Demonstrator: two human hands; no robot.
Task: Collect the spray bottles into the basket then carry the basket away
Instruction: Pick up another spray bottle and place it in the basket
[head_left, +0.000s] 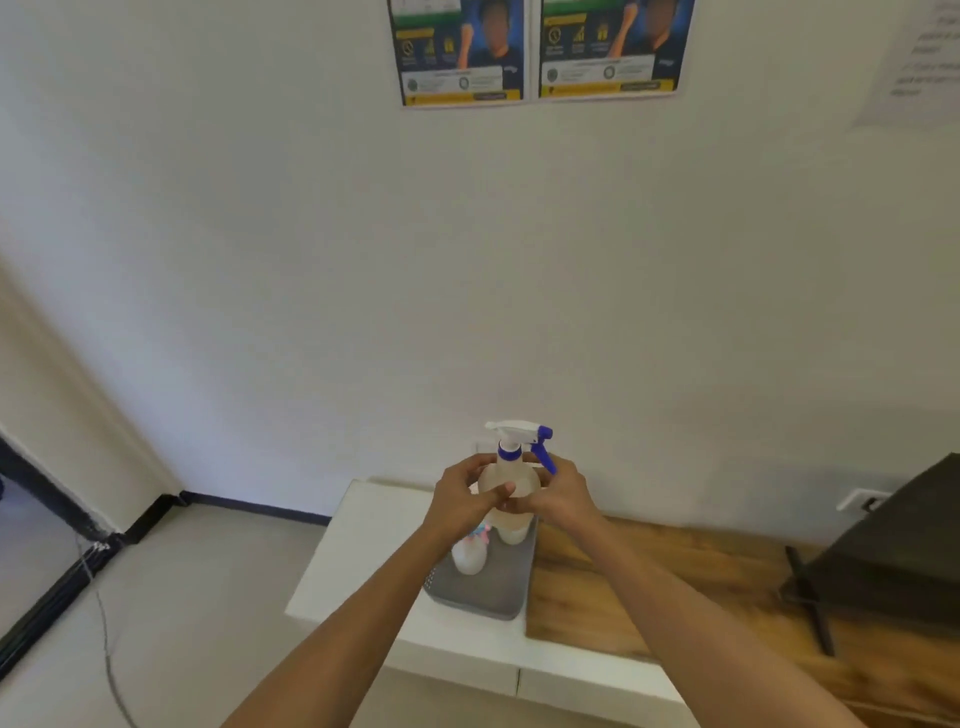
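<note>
Both hands (470, 499) grip spray bottle (508, 486) above basket (485, 592) holding another

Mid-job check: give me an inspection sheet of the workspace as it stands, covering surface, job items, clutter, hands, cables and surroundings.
Surface: white table against the wall, with a wooden top adjoining on its right.
Job's things: grey basket on the white table; blue-trigger spray bottle held over the basket's far end; a smaller bottle with a pink and blue top in the basket.
Clutter: nothing seen.
Hands: left hand and right hand both wrapped around the blue-trigger bottle's body.
Cables: loose grey cable across the floor at left.
Surroundings: two posters and a paper sheet on the wall; wall socket; dark furniture at right.
</note>
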